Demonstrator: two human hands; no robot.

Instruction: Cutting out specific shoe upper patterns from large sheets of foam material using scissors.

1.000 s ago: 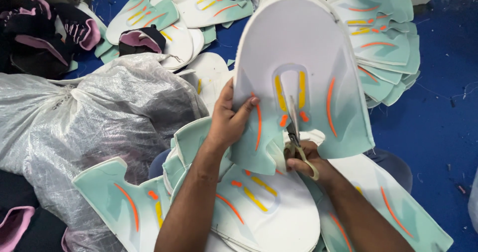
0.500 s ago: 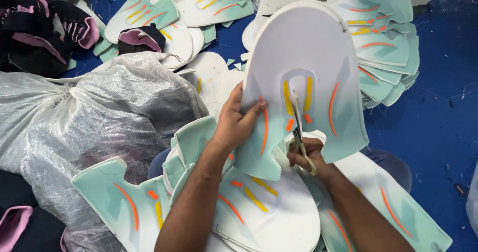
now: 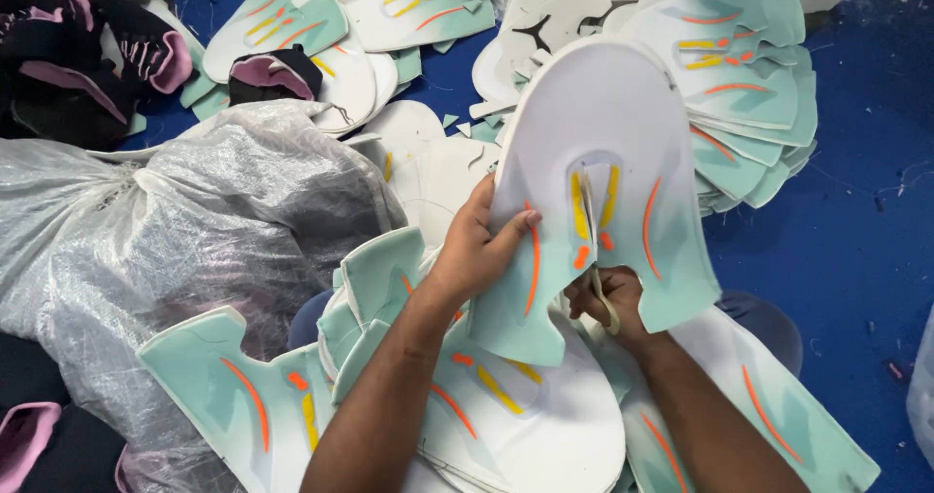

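Holding the white and mint-green shaped panel with yellow and orange stripes [image 3: 623, 162] upright, the left hand [image 3: 477, 250] clamps the panel's lower left edge, thumb on the printed face and fingers behind. This grip keeps the sheet taut and turns its central slot toward the camera, judged to give the blade a steady target. The right hand [image 3: 613, 303] sits just right of and below that grip, closed around the pale looped handles of a pair of scissors [image 3: 595, 259]. The blades rise from this hand into the grey slot between the yellow stripes; whether they are parted cannot be told.

Directly beneath both grips lies a loose stack of matching mint and white panels [image 3: 506, 405], touching the forearms and leaving little free room below the held piece. Left of the left hand, a large crumpled translucent plastic bag [image 3: 195, 250] bulges close to the elbow and limits movement on that side. Beyond the held panel, to the right, a second fanned pile of mint panels [image 3: 759, 94] rests on the blue floor covering [image 3: 856, 259]. Farther off, past the bag, lie more printed panels [image 3: 292, 16] and dark black and pink fabric pieces [image 3: 88, 55]. Small white offcuts [image 3: 452, 120] lie scattered above the grip.
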